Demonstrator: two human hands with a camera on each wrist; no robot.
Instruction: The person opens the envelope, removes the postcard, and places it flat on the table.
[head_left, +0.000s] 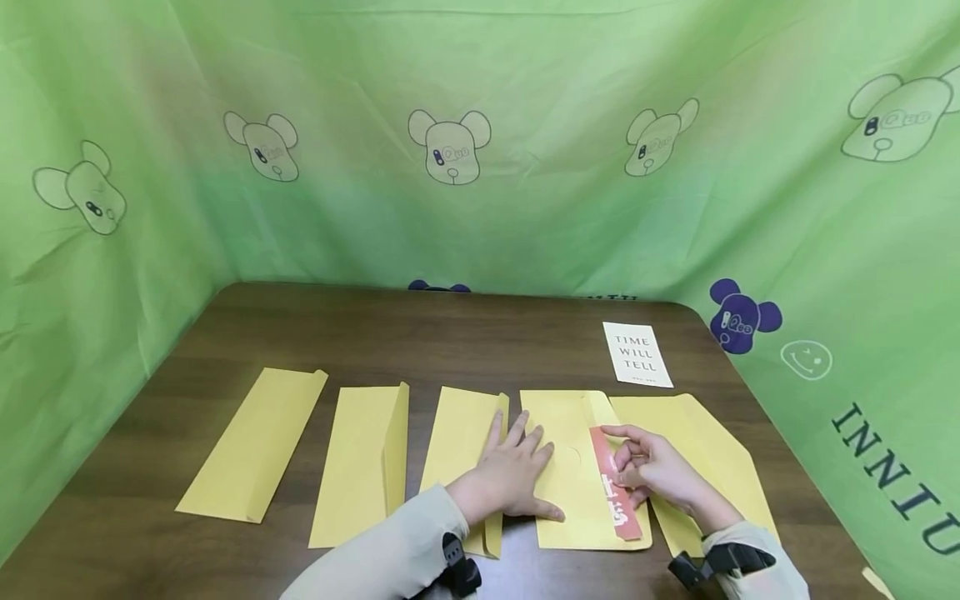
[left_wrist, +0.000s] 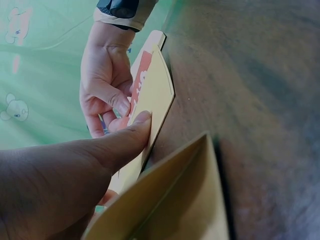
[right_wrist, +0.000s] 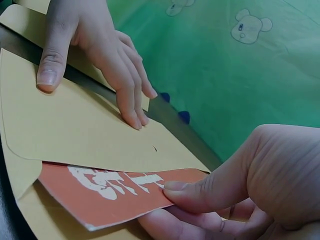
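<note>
Count shows one worktop (head_left: pixel 450 333), five yellow envelopes (head_left: pixel 251 446), one red card (head_left: pixel 615 500), one white card (head_left: pixel 637 356), plus five outlined mouse heads (head_left: pixel 452 158), two purple heads (head_left: pixel 737 325), one smiley (head_left: pixel 807 359).

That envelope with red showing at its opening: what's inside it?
A red card with white markings lies partly inside the envelope, pinched by the right hand. The rest of the card is covered; whether anything else is inside can't be seen.
</note>
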